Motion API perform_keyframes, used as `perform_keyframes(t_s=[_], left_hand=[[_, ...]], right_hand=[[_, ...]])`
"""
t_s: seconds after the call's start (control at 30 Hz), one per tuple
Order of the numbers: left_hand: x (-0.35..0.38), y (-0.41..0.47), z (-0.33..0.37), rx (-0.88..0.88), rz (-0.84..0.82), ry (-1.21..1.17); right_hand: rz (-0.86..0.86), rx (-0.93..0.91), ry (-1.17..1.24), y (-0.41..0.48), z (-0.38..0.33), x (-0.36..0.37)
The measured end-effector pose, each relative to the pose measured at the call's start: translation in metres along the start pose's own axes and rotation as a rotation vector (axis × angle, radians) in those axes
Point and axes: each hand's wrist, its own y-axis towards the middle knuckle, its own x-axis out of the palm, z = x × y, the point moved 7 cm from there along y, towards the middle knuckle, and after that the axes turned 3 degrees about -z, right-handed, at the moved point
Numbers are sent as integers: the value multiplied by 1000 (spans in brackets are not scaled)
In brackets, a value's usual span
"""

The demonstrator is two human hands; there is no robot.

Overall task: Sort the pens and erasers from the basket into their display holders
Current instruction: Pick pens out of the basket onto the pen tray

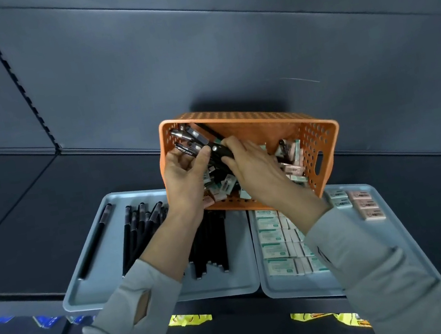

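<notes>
Partly hidden, pens [218, 150] are clamped in left hand [183, 178] and right hand [255, 173] grips.

Dark blue-grey wall panels [193, 41], matching shelf [11, 205], slotted upright [11, 75]

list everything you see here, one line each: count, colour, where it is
basket: one, orange, perforated, tilted behind the trays
basket pens: several, black, basket's left end
basket erasers: many, pink and green-white, basket's right part
pen tray: one, grey-blue, front left
tray pens: many, black, in the pen tray's slots
eraser tray: one, grey-blue, front right
green erasers: many, green-white, eraser tray's left rows
pink erasers: a few, pink, eraser tray's far right
yellow packets: two patches, yellow, lower shelf
left hand: grey sleeve, grips basket pens
right hand: grey sleeve, grips basket pens
</notes>
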Motion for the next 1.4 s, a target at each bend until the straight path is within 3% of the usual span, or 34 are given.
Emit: perform_keyframes(t_s=[0.1,0.23,0.5,0.63,0.7,0.8,0.9,1.0,1.17,1.27,1.33,1.4], left_hand=[[7,-5,-9,-73,-49,-49],[19,-10,-1,6,-187,-94],[21,-15,10,48,-220,71],[24,-18,25,139,-244,-2],[21,-20,39,233,-243,-40],[14,-25,59,319,-231,-42],[16,-30,52,188,-298,-39],[16,-40,28,-7,-367,63],[11,-53,7,-175,-423,267],[2,-52,7,-164,-304,240],[-2,-51,8,-182,-245,210],[2,-54,7,-240,-263,124]], right_hand=[[73,-22,10,-8,-6,2],[96,-58,-32,-14,-9,0],[143,-39,-6,-22,4,-8],[245,-45,-78,-32,-2,-20],[302,-40,64,-41,-7,-32],[343,148,583,-52,5,-45],[206,294,975,-55,13,-38],[96,369,1088,-59,12,-27],[62,404,1171,-67,3,-27],[290,332,1075,-68,7,-43],[431,179,815,-72,6,-60],[403,-29,521,-75,-8,-63]])
